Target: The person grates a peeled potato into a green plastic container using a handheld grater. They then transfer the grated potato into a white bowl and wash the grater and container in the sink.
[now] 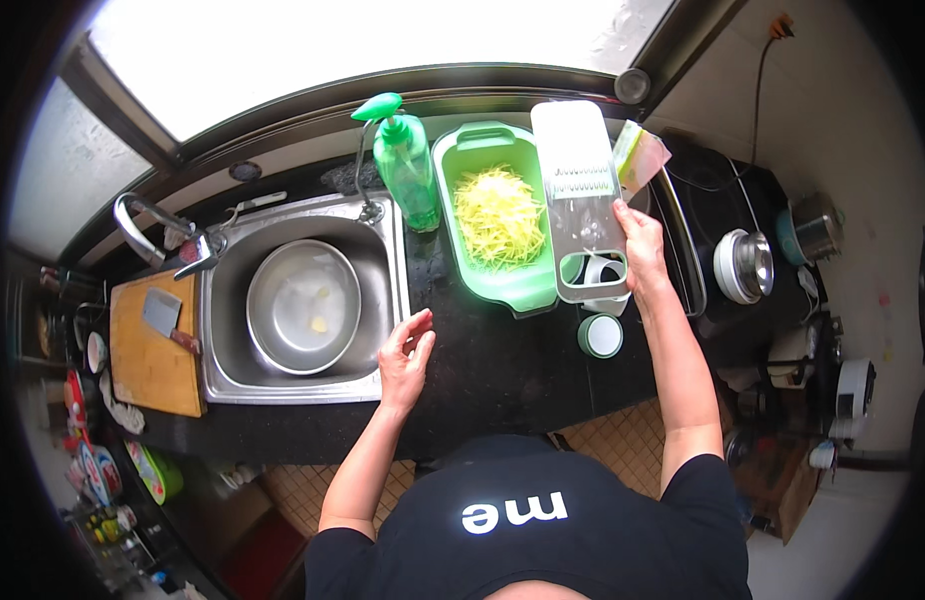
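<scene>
My right hand (645, 247) grips the right edge of a flat handheld grater (586, 217), white at its far end and grey nearer me, with an oval handle opening at the bottom. The grater overlaps the right rim of a green plastic basket (500, 289). Inside the basket is a heap of pale yellow shreds (500, 217), probably potato. My left hand (405, 360) hovers by the sink's right edge, holding nothing, fingers loosely curled with thumb apart. In the steel sink (226, 322) sits a metal bowl (290, 315) of water with small pale pieces in it.
A cleaver (165, 315) lies on a wooden cutting board (151, 382) left of the sink, near the faucet (159, 229). A green pump bottle (406, 172) stands behind the counter. A small round green-rimmed container (600, 335) sits below the grater. At right is a black cooktop (725, 199).
</scene>
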Action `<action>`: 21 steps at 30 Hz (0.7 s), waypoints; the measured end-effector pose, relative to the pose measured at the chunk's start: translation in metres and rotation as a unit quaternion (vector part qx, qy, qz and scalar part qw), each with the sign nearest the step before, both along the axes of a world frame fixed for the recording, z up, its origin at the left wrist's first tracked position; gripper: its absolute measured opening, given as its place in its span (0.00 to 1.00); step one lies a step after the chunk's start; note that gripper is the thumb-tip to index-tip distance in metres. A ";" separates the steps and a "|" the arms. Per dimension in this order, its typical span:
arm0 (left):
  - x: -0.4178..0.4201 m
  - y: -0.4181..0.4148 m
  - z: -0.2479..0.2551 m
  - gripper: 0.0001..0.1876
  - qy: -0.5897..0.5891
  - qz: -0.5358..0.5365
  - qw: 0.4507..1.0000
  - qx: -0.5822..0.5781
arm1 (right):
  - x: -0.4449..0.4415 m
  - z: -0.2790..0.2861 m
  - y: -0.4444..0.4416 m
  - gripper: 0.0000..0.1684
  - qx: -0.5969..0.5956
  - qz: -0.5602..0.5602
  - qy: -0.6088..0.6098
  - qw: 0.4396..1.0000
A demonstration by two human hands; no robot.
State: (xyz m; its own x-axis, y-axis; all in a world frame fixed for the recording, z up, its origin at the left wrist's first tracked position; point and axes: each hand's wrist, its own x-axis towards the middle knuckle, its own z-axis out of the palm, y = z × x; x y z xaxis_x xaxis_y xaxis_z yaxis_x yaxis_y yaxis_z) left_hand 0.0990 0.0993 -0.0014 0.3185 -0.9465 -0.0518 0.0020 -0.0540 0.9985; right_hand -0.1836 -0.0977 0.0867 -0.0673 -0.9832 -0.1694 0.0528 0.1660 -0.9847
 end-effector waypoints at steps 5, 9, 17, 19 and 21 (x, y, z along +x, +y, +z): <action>0.010 0.055 0.004 0.17 0.020 0.064 0.996 0.062 | 0.017 -0.019 0.048 0.16 0.059 0.113 -0.094 0.987; 0.036 0.090 -0.002 0.16 0.043 0.122 0.989 0.074 | 0.034 -0.033 0.089 0.12 0.104 0.214 -0.116 0.964; 0.107 0.085 -0.010 0.20 0.235 0.218 0.938 0.128 | 0.135 -0.043 0.134 0.13 0.124 0.320 -0.075 0.936; 0.141 0.074 -0.025 0.20 0.273 0.229 0.927 0.121 | 0.164 -0.050 0.134 0.14 0.149 0.307 -0.074 0.937; 0.180 0.064 -0.044 0.22 0.288 0.230 0.919 0.141 | 0.194 -0.066 0.135 0.15 0.148 0.291 -0.059 0.943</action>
